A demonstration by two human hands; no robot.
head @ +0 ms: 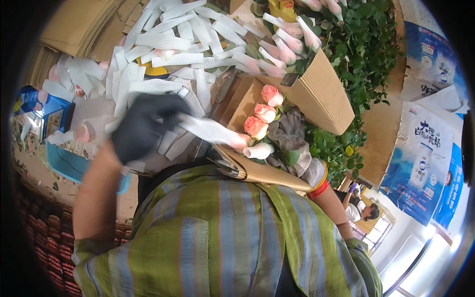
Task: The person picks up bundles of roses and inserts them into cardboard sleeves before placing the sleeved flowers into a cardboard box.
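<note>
My left hand (152,122), in a black glove, pinches the narrow end of a white foam net sleeve (211,131). The sleeve is slightly blurred, and its wider end is at a pink bloom beside the other roses. My right hand (293,137), in a grey, dirt-marked glove with a red and yellow cuff, is closed around the roses just below their heads; the stems are mostly hidden. Three bare pink roses (256,127) stand in a row by its fingers. Nearest my body, a netted rose (258,150) sits against them. Folded corrugated cardboard (267,174) lies under the bunch.
Many white foam net sleeves (163,41) lie heaped at upper left. Netted roses (287,48) rest behind an upright corrugated cardboard piece (326,92). Leafy green stems (363,55) fill the right side. A blue plastic basin (66,163) is at lower left. A person (360,211) is in the background.
</note>
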